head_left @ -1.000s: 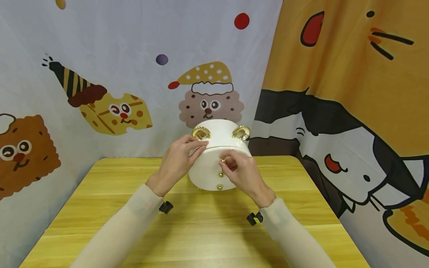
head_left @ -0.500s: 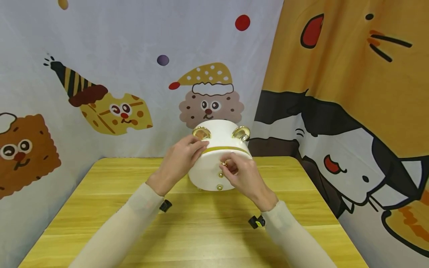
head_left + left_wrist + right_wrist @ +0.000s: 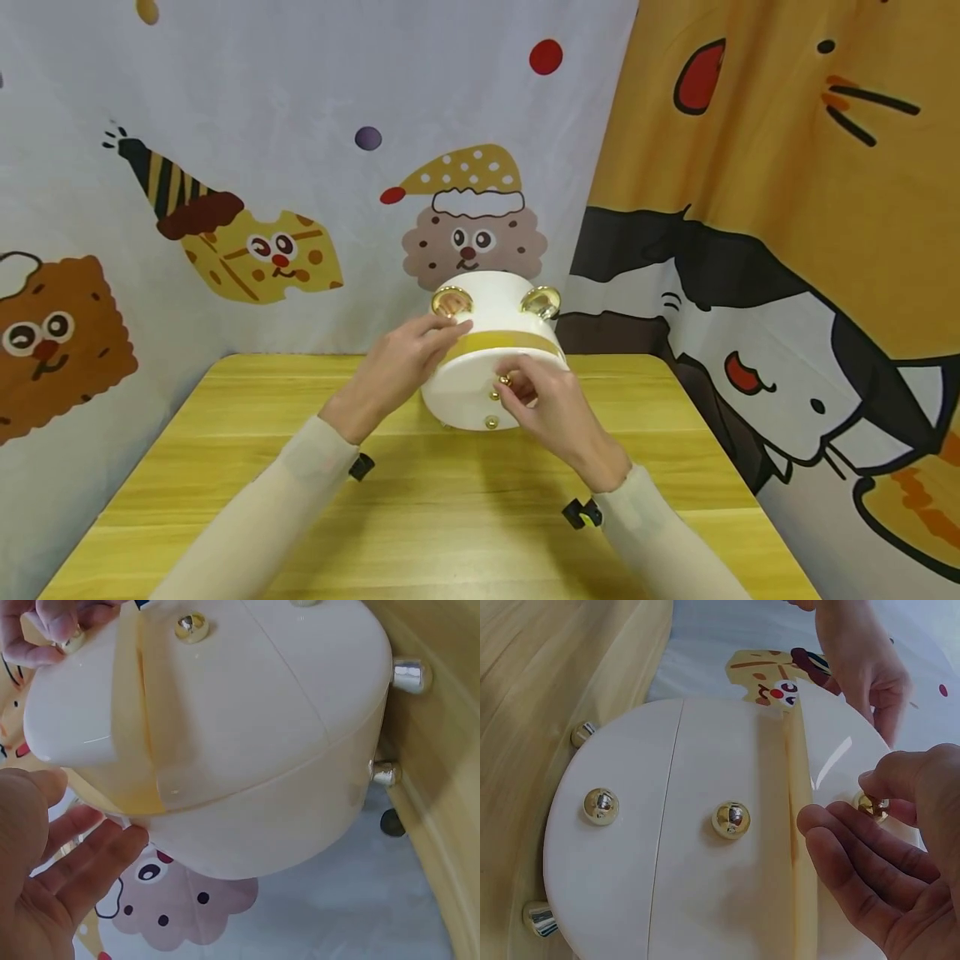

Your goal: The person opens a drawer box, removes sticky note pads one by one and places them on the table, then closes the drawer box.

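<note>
We saw the white box (image 3: 465, 392) standing upright on the counter (image 3: 420, 525), midway along its far side, knobs toward us. Its upper front section jutted out from the rest, and a yellow strip (image 3: 510, 340) showed between that section and the body behind. At the top knob (image 3: 867, 805) we found the right hand (image 3: 551, 400), pinching the small gold ball between thumb and fingertips; the other fingers lay bent and close together.

The left hand (image 3: 401, 358) was at the box's upper left side. We saw its fingers loosely extended and parted, the thumb standing away from them, the fingertips touching the wall beside the strip. Whether that thumb also touched the box, we could not tell.

Below the top knob sat the middle knob (image 3: 730, 820), and beyond it the bottom knob (image 3: 601, 806), both untouched. Two gold ears (image 3: 540, 302) rose from the upper body, the left one just beyond the left hand's fingertips. Shiny feet (image 3: 410, 676) held the base off the counter.

Farther out, we noticed pale sleeves (image 3: 262, 508) and a black camera (image 3: 582, 513) at each wrist. Behind the counter hung a pale cloth (image 3: 285, 75) printed with cartoon snacks, and to its right an orange cloth (image 3: 780, 175) with cats.
</note>
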The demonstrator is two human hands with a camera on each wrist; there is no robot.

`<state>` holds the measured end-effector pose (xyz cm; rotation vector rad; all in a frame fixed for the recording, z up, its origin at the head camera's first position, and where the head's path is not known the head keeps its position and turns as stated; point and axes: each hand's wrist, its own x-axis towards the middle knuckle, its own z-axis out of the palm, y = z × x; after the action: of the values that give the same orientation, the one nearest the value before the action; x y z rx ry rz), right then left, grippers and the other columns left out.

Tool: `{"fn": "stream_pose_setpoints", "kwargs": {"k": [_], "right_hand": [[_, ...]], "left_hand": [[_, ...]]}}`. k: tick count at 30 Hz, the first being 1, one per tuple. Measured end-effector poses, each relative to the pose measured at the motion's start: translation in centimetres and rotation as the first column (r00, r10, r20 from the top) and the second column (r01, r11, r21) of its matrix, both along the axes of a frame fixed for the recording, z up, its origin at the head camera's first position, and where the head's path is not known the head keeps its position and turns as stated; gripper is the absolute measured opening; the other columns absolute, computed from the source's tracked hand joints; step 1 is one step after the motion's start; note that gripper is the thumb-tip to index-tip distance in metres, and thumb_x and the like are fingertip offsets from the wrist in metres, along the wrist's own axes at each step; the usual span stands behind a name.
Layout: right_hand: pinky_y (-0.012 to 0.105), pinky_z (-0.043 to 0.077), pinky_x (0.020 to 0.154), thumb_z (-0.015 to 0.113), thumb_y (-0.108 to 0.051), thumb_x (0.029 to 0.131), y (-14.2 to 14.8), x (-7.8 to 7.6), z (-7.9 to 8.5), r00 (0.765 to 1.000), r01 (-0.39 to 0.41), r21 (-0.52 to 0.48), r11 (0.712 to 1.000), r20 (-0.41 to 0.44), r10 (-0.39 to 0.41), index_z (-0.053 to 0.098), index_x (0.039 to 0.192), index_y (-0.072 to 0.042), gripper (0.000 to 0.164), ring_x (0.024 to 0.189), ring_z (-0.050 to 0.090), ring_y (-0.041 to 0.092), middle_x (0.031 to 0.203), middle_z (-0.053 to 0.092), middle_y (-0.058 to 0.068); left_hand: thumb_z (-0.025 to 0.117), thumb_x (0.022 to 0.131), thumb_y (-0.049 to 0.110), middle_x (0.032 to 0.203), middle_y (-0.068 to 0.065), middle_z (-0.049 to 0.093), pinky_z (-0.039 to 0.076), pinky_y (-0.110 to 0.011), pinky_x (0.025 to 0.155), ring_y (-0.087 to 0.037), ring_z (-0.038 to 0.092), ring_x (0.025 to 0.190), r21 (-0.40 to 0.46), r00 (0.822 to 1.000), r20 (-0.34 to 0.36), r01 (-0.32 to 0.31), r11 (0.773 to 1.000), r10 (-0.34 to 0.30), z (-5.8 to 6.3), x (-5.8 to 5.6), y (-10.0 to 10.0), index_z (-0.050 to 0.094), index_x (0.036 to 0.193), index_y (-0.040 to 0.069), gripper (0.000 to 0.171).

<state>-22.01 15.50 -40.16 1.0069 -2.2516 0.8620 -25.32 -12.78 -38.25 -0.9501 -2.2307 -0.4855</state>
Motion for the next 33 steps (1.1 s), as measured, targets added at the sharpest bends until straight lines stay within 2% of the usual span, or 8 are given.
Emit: {"fn": "stream_pose_setpoints", "kwargs": {"k": [5, 10, 24, 33], "right_hand": [[0.021, 0.068, 0.069, 0.089, -0.004, 0.102, 0.0, 0.4, -0.1, 1.0, -0.002, -0.001, 1.0, -0.01, 0.002, 0.077, 0.119, -0.009, 0.022, 0.075, 0.08, 0.007, 0.091, 0.085, 0.001], [0.019, 0.067, 0.07, 0.09, -0.004, 0.101, 0.1, 0.6, -0.2, 1.0, -0.007, 0.007, 1.0, -0.012, 0.007, 0.076, 0.12, -0.01, 0.024, 0.075, 0.079, 0.006, 0.092, 0.085, 0.001], [0.019, 0.067, 0.069, 0.09, -0.004, 0.101, 0.3, 1.7, 0.1, 1.0, -0.015, 0.013, 1.0, -0.01, 0.015, 0.076, 0.121, -0.009, 0.025, 0.074, 0.079, 0.006, 0.09, 0.084, 0.002], [0.018, 0.067, 0.07, 0.091, -0.004, 0.1, 0.4, 2.2, -0.1, 0.999, -0.016, 0.024, 1.0, -0.035, 0.017, 0.076, 0.119, -0.01, 0.025, 0.074, 0.078, 0.004, 0.089, 0.083, 0.0]], "left_hand": [[0.08, 0.11, 0.005, 0.133, -0.012, 0.082, 0.073, -0.037, 0.091, -0.029, 0.085, 0.114, 0.051, 1.0, 0.002, 0.025, 0.998, -0.025, -0.3, 0.0, -0.1, 0.081, 0.15, 0.014, 0.041], [0.079, 0.11, 0.003, 0.132, -0.013, 0.082, 0.073, -0.039, 0.09, -0.031, 0.084, 0.114, 0.073, 1.0, 0.0, 0.024, 0.997, -0.024, -0.5, 0.0, -0.1, 0.082, 0.147, 0.014, 0.039], [0.082, 0.107, 0.0, 0.129, -0.014, 0.081, 0.073, -0.041, 0.091, -0.032, 0.084, 0.114, 0.101, 1.0, -0.012, 0.025, 0.995, -0.023, -0.6, 0.0, -0.1, 0.083, 0.146, 0.015, 0.042], [0.08, 0.109, 0.001, 0.131, -0.014, 0.081, 0.073, -0.041, 0.09, -0.033, 0.083, 0.116, 0.111, 1.0, -0.013, 0.023, 0.994, -0.022, -0.9, 0.0, -0.1, 0.082, 0.148, 0.017, 0.042]]}}
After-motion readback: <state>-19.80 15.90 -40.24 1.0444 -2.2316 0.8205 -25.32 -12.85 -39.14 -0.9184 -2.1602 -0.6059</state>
